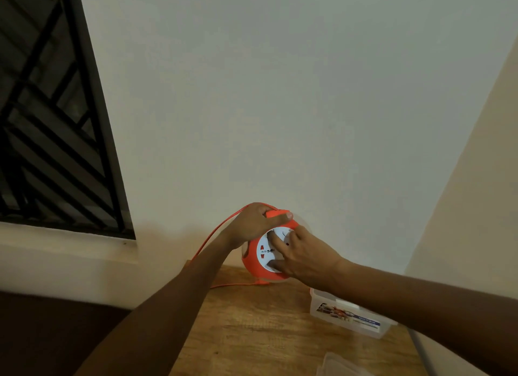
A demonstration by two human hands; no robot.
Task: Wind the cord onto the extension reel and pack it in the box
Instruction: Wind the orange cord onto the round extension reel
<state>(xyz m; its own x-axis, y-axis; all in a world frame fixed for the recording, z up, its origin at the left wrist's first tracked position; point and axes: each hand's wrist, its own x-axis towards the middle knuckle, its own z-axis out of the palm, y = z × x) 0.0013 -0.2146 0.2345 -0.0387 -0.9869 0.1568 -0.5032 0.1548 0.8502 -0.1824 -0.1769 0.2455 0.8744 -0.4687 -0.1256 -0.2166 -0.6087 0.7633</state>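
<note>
box (347,317) half hidden under right forearm (406,294)

A wooden table (252,325) with visible grain is seen in the lower middle of the head view, set against a pale wall. At about three o'clock on it a clear plastic box (347,317) with a printed label is placed. Toward twelve o'clock an orange cord (238,285) is laid across the far edge. At five o'clock a clear lid (344,366) is partly shown.
</note>
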